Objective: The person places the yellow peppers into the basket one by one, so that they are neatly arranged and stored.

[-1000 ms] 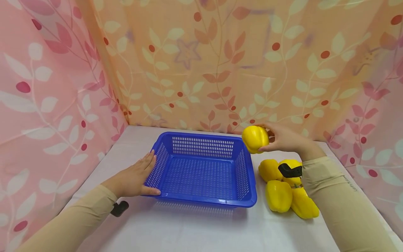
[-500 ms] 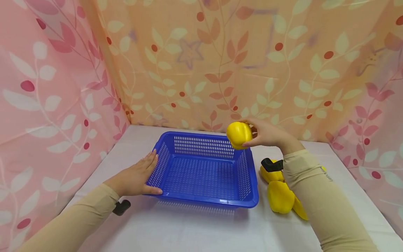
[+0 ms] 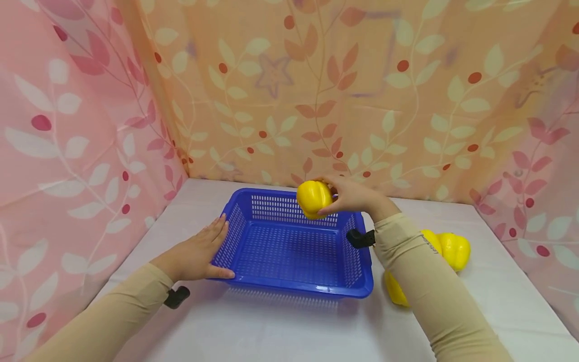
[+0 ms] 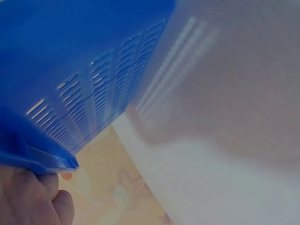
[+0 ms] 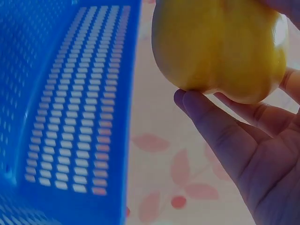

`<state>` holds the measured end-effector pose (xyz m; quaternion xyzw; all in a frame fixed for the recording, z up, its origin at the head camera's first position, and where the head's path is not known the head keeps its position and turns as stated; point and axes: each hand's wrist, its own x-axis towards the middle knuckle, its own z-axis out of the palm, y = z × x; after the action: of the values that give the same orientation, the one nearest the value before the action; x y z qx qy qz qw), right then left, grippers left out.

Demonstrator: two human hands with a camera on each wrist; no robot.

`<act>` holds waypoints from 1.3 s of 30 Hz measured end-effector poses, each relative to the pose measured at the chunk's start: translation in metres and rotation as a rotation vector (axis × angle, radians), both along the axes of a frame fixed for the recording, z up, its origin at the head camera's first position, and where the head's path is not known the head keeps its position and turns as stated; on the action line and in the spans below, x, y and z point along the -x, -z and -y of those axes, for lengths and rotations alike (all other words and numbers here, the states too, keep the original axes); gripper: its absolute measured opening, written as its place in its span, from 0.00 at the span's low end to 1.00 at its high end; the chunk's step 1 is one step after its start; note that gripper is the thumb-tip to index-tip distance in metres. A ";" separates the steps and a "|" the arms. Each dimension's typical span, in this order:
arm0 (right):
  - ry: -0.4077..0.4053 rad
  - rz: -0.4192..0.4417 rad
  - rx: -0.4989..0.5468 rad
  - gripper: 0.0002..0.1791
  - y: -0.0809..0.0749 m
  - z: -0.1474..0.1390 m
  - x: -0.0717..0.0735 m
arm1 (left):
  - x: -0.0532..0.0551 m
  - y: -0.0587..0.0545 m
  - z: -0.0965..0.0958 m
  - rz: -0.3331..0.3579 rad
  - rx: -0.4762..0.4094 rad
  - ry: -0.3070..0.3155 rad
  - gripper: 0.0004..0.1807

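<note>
A yellow bell pepper (image 3: 313,199) is held up in my right hand (image 3: 352,196), over the back right part of a blue plastic basket (image 3: 289,287). In the right wrist view, fingers and thumb grip the bell pepper (image 5: 215,47) from its sides, with the slotted basket wall beside it. My left hand (image 3: 194,255) rests on the basket's left rim, fingers straight and thumb spread along the front corner. From the left wrist view, fingertips (image 4: 42,192) touch the basket rim (image 4: 51,164). No peppers lie in the basket.
More yellow bell peppers (image 3: 454,250) lie on the white table (image 3: 280,332) right of the basket, partly hidden by my right sleeve (image 3: 425,271). Leaf-patterned cloth (image 3: 289,100) hangs behind and on both sides.
My right hand has carried the bell pepper leftward, from beside the basket's right edge to over its back part. My left hand has stayed on the rim.
</note>
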<state>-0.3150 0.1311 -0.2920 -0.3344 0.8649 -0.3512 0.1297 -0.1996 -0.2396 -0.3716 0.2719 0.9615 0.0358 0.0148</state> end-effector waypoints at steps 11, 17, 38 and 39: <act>-0.029 -0.021 0.011 0.41 0.021 0.037 0.009 | 0.000 0.000 0.000 0.009 0.002 -0.010 0.67; -0.020 -0.013 -0.006 0.41 0.034 0.056 0.016 | 0.001 0.000 0.000 0.014 -0.002 -0.011 0.67; -0.040 -0.023 -0.119 0.36 0.071 0.107 0.032 | 0.001 -0.001 0.000 0.042 0.010 -0.029 0.67; -0.042 -0.016 -0.125 0.35 0.073 0.108 0.032 | 0.001 -0.001 0.000 0.042 0.012 -0.031 0.67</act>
<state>-0.3471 0.0229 -0.3647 -0.3464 0.8790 -0.2910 0.1507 -0.2010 -0.2397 -0.3702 0.2562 0.9653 0.0361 0.0362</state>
